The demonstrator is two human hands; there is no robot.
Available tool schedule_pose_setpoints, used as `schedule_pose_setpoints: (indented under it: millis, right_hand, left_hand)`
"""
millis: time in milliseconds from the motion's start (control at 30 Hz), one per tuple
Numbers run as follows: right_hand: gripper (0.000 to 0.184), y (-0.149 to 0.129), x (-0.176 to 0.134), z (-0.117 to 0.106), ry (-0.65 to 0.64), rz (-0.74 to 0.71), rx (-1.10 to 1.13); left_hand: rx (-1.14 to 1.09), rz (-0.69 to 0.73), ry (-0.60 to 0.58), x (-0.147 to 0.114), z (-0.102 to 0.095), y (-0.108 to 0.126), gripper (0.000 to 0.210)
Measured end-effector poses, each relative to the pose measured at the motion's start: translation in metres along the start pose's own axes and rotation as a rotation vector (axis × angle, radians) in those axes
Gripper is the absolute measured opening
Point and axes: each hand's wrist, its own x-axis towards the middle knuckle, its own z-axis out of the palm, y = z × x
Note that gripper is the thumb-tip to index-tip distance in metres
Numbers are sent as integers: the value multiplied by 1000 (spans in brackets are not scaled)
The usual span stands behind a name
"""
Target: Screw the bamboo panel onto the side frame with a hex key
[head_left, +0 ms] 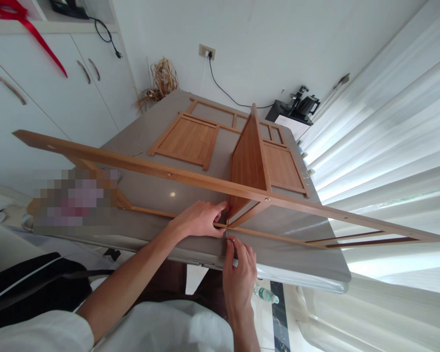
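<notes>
A slatted wooden side frame (146, 168) stands on its edge near the front of the table, joined to an upright wooden panel (247, 156) that runs away from me. My left hand (198, 220) is closed around the frame's lower rail, its thumb against the panel's near corner. Just below that joint, my right hand (240, 264) pinches a small metal piece (226, 234), perhaps a screw, against the rail. Its exact kind is too small to tell. A screw head (267, 199) sits in the top rail above the panel.
On the grey table (190, 190) lies another wooden frame with a left panel (187, 139) and a right panel (284, 166). A blurred patch (77, 200) covers the left edge. Curtains (388, 161) hang at right. A plastic bottle (266, 294) lies on the floor.
</notes>
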Motion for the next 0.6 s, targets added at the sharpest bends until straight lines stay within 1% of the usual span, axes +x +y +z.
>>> schedule_pose_setpoints:
  millis: [167, 300, 433, 600]
  right_hand:
    - [21, 3, 1, -3, -37, -106, -41]
    - [21, 4, 3, -6, -54, -156, -54]
    - [23, 3, 5, -7, -52, -162, -62]
    - [21, 1, 4, -5, -36, -114, -50]
  left_hand:
    - [-12, -5, -10, 0, -2, 2, 39]
    - [-16, -10, -13, 0, -3, 2, 38]
    - [-21, -17, -12, 0, -3, 3, 38]
    - [-18, -6, -5, 1, -2, 1, 39]
